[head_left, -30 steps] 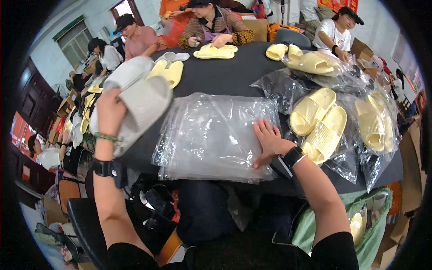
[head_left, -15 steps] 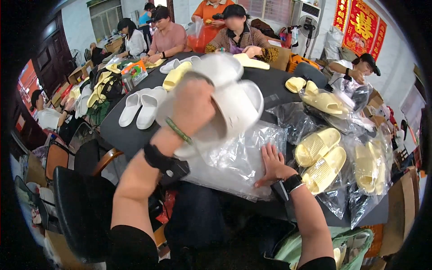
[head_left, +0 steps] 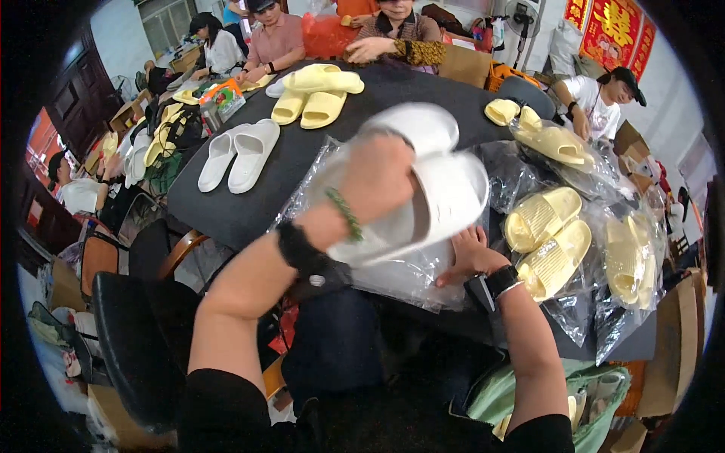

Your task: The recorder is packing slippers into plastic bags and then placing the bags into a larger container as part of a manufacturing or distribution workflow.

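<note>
1. The right hand [head_left: 470, 257] lies flat, palm down and fingers spread, on the stack of clear plastic bags [head_left: 400, 279] at the near edge of the dark table [head_left: 226, 208]; it presses on the bags and grips nothing. A dark watch sits on that wrist
2. The left hand [head_left: 377, 181] is raised above the bags, fingers closed around a pair of white slippers [head_left: 438, 189] held together; a black watch and a green bead bracelet are on that wrist
3. The white slippers hang in the air over the middle of the bag stack, just above and left of the right hand, soles facing the camera
4. Just right of the right hand lies a pair of yellow slippers [head_left: 547, 238] on crinkled clear wrapping, with more bagged yellow slippers [head_left: 627, 260] beyond them toward the table's right edge
5. On the left part of the table, well apart from both hands, a second white pair [head_left: 238, 155] lies side by side, bare on the tabletop
6. Farther back sit two yellow pairs near the middle [head_left: 317, 94] and another bagged yellow pair [head_left: 555, 140] to the right
7. At the far rim other people [head_left: 279, 38] sit around the table, their hands on or near its edge
</note>
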`<state>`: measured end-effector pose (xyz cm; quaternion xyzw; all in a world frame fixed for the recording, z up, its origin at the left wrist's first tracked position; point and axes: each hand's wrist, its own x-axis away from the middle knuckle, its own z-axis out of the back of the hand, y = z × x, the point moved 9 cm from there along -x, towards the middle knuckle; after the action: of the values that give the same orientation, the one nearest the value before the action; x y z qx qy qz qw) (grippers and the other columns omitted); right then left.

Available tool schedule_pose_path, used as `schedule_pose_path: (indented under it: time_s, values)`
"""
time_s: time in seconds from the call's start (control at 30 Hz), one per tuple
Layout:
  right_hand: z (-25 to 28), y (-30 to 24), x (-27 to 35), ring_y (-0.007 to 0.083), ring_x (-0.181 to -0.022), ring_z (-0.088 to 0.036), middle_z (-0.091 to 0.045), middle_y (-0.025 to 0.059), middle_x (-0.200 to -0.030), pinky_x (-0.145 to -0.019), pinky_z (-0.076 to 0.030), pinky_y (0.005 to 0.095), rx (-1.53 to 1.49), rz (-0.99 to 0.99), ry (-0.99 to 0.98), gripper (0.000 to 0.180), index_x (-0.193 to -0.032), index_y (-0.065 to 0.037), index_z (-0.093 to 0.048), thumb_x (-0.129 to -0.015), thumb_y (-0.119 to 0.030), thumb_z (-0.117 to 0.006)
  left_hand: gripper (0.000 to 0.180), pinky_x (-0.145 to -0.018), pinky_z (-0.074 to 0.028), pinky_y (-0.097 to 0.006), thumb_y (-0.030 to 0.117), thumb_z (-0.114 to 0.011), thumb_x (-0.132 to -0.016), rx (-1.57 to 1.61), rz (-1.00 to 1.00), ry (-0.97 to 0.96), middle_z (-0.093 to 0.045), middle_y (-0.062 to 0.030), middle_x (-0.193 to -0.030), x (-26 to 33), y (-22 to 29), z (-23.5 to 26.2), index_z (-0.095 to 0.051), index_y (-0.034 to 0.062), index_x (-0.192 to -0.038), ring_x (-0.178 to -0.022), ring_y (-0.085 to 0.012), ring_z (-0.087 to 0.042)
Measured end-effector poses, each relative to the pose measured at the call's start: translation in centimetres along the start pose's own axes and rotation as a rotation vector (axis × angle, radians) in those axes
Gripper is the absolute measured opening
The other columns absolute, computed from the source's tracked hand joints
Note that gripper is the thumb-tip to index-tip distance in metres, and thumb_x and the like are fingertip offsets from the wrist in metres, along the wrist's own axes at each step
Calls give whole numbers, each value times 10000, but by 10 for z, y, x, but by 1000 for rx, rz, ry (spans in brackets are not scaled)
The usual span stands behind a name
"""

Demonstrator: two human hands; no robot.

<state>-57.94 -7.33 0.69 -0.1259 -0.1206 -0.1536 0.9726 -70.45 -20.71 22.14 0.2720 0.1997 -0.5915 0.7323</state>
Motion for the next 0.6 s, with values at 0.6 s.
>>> schedule_pose_path:
  time_s: [0.6]
  values:
    - [1,-8,6,382,-1470,109,79,288,-1570,-1178,-2,503,43,-11,-43,1555,-1509,40,6,-426,-698,-831,125,-761,-521,-456,115,-579,-744,-209,391,-248,-657,-156,-867,116,-148,-90,-679,41,-753,-892,-350,-619]
